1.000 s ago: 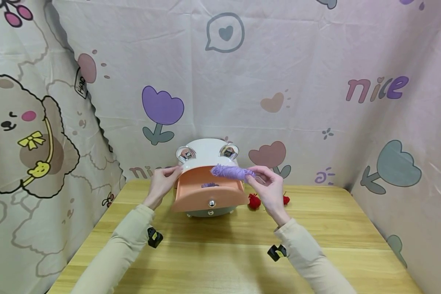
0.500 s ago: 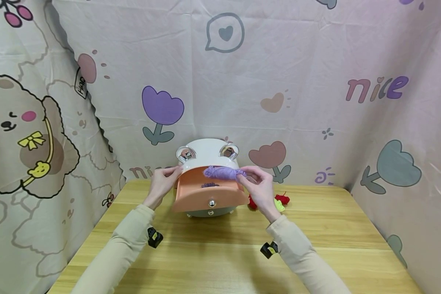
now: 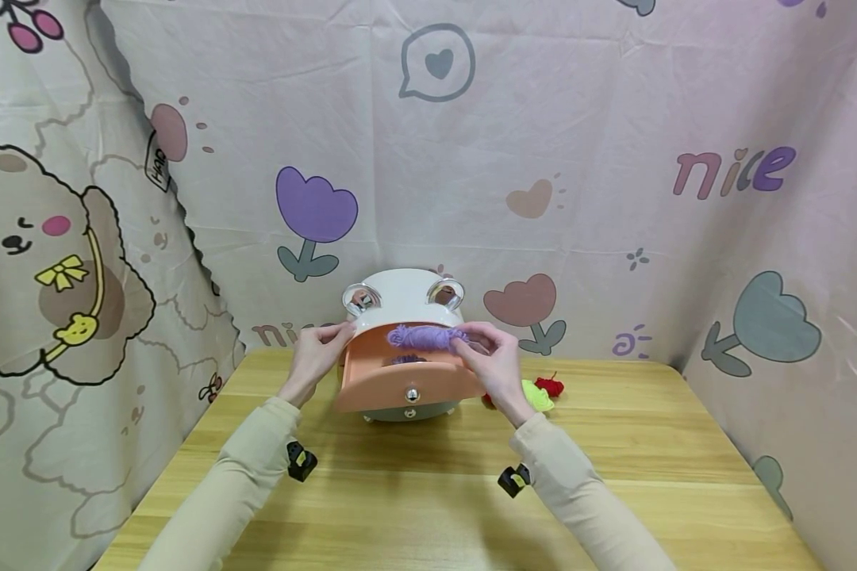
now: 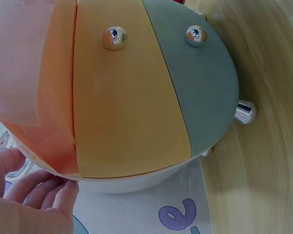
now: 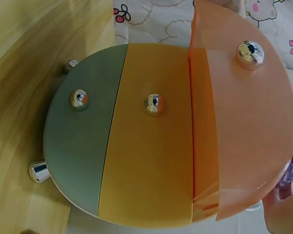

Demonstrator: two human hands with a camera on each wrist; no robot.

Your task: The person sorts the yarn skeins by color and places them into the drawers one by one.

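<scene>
A small rounded drawer cabinet [image 3: 403,297] with a white shell and silver ring ears stands at the table's back. Its peach top drawer [image 3: 378,388] is pulled out, while the yellow drawer [image 4: 127,107] and green drawer [image 4: 195,87] below are closed. My left hand [image 3: 317,357] holds the shell's left edge, fingertips against its side. My right hand [image 3: 496,361] pinches one end of a light purple yarn skein [image 3: 423,339], held lengthwise over the open drawer. Darker purple yarn [image 3: 408,360] shows inside, partly hidden by the drawer front. In the right wrist view, little of the skein [image 5: 291,173] shows.
Right of the cabinet lie a lime yarn bundle [image 3: 538,396] and a red yarn bundle [image 3: 551,387]. More red yarn [image 3: 488,401] is mostly covered by my right hand. A printed curtain [image 3: 600,238] hangs close behind the wooden table [image 3: 400,507].
My right hand has carried the purple skein leftward, from the drawer's right side to over its opening. The lime yarn has come into sight behind it. My left hand keeps its place.
</scene>
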